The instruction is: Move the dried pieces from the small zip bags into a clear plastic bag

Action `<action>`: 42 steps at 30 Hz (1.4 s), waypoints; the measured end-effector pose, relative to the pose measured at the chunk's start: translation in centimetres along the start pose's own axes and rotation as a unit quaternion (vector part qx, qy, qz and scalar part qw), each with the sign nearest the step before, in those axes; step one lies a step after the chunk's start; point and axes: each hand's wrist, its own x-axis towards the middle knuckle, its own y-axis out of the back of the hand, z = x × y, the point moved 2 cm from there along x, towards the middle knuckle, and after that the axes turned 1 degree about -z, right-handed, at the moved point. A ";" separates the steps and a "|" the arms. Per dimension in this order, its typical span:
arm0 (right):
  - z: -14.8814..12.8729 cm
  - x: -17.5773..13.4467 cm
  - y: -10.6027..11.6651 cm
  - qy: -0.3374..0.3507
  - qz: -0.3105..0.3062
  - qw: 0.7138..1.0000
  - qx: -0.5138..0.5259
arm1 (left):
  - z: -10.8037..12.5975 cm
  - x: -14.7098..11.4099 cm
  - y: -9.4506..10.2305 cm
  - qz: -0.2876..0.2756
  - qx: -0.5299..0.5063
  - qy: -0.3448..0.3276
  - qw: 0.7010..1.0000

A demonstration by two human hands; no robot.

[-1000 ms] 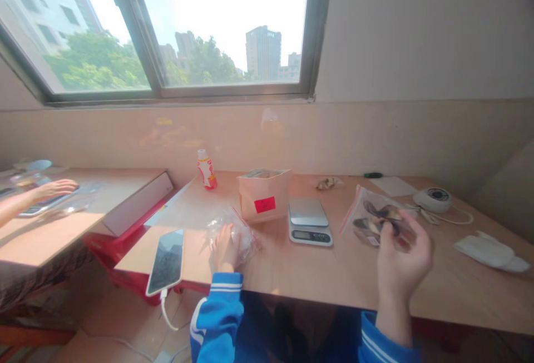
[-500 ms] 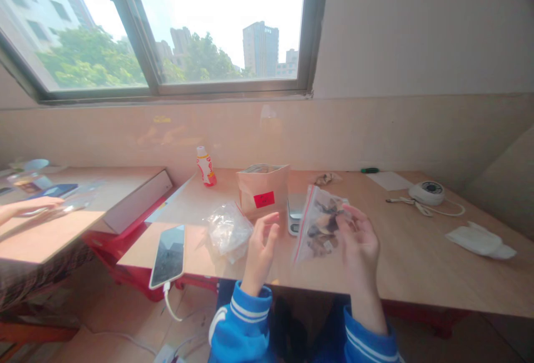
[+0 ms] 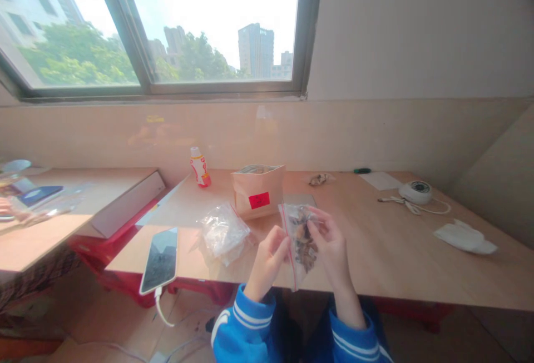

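Observation:
A clear zip bag (image 3: 301, 249) with a red seal line holds dark and brown dried pieces, whose kind I cannot make out. It hangs tilted over the table's near part. My right hand (image 3: 331, 243) grips its right side, fingers closed on the plastic. At the red seal edge, my left hand (image 3: 269, 257) pinches the bag between thumb and fingers. Behind them stands an open brown paper pouch (image 3: 242, 190) with a red label (image 3: 259, 200). A small scale (image 3: 307, 200) is partly hidden by the bag. Crumpled clear plastic bags (image 3: 225, 232) lie left of my hands.
A phone (image 3: 161, 260) with a plugged cable sits at the left table edge. Behind are a bottle (image 3: 199, 168) and a small bag of dried pieces (image 3: 320, 179). To the right lie a white camera (image 3: 415, 192) and white tissue (image 3: 465, 237). A co-worker's hand (image 3: 6, 206) shows far left.
My right hand has brought the zip bag left and nearer to me. My left hand, apart from it before, has taken hold of the seal edge. The view has shifted slightly.

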 end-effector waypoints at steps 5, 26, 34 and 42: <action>-0.9 -0.4 -0.6 0.070 0.034 0.982 -0.175 | 0.3 0.1 -0.3 0.112 -0.040 -0.021 0.993; -1.0 -1.1 -2.2 0.019 -0.038 0.986 -0.160 | -0.7 1.0 -0.4 0.112 0.003 -0.020 0.993; -0.4 0.4 2.7 -0.017 0.210 0.976 -0.048 | -0.2 0.7 0.5 0.072 0.040 0.012 0.997; -2.4 -0.6 2.8 -0.061 0.226 0.969 0.082 | -2.4 1.4 1.4 0.053 -0.103 0.051 0.992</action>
